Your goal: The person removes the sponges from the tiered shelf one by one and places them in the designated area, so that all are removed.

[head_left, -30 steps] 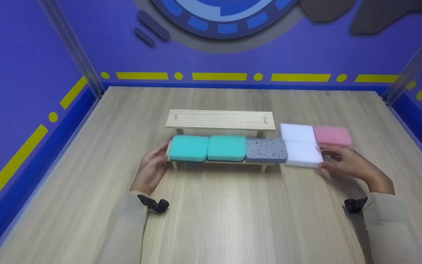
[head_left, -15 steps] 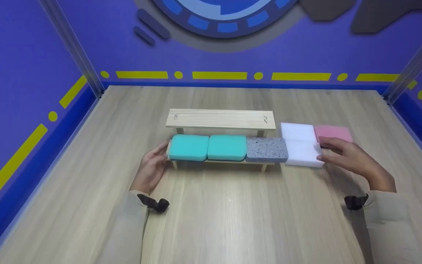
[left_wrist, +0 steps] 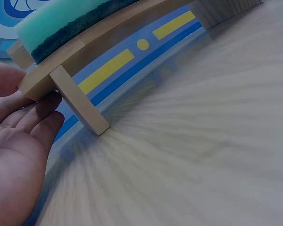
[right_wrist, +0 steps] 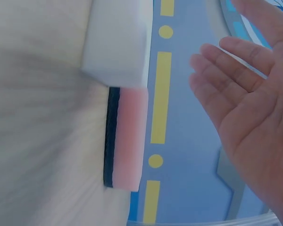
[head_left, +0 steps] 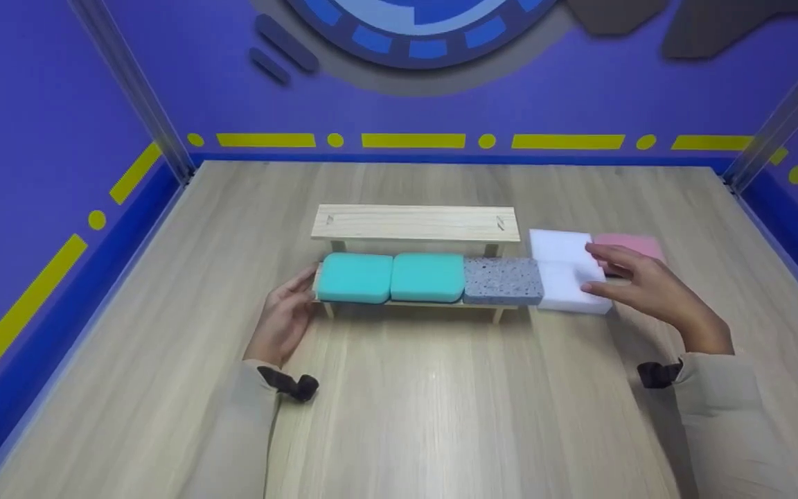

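Observation:
My left hand [head_left: 282, 317] pinches the left end of a small wooden stand [left_wrist: 87, 44], thumb on top and fingers underneath. On that stand sit two teal sponges [head_left: 356, 278], dark green scouring layer down, and a speckled grey sponge [head_left: 503, 281] at its right end. My right hand [head_left: 655, 285] hovers over two white foam blocks [head_left: 569, 285], fingers extended and nothing held. Beyond them lies a pink sponge [right_wrist: 129, 139] with a dark layer underneath, partly covered by this hand in the head view.
A second wooden stand [head_left: 415, 222] with a bare top stands just behind the first. The wooden table [head_left: 399, 409] runs up to blue patterned walls [head_left: 406, 114] at the back and both sides.
My right hand has risen off the front white block's right edge and shifted up and left over the blocks, its fingers spreading. My left hand stays on the stand.

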`<state>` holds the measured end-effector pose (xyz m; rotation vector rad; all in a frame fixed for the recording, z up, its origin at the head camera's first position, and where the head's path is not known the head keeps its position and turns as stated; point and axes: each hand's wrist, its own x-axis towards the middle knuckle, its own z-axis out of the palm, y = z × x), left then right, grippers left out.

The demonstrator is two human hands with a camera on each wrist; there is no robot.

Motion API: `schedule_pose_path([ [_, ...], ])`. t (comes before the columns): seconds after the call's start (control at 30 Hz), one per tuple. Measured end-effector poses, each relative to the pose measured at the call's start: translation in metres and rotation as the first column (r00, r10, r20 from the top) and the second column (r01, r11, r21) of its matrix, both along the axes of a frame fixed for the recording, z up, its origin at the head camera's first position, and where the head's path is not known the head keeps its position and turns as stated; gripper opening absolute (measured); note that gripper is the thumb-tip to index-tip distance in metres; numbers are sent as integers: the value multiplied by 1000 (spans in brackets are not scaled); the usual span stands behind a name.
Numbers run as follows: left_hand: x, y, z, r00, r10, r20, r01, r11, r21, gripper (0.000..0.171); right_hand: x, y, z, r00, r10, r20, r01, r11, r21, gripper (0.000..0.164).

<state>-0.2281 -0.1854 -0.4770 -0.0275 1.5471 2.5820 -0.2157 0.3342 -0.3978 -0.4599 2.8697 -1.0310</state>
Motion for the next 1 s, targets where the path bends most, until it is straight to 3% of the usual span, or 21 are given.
schedule_pose_path([
  [0.53, 0, 0, -1, 1000, 3, -15, -3, 1000, 9, 57, -6, -35, 2, 993, 111, -26, -113, 991, -68, 70],
  [0.73, -1, 0, 0, 1000, -5, -19, 4, 1000, -1, 59, -10, -48, 1, 983, 167, -76, -170, 985, -40, 70],
  [1.0, -1, -1, 0, 1000, -6, 0, 6, 1000, -13, 59, -14, -60, -1, 981, 193, -2, -193, 980, -42, 75],
])
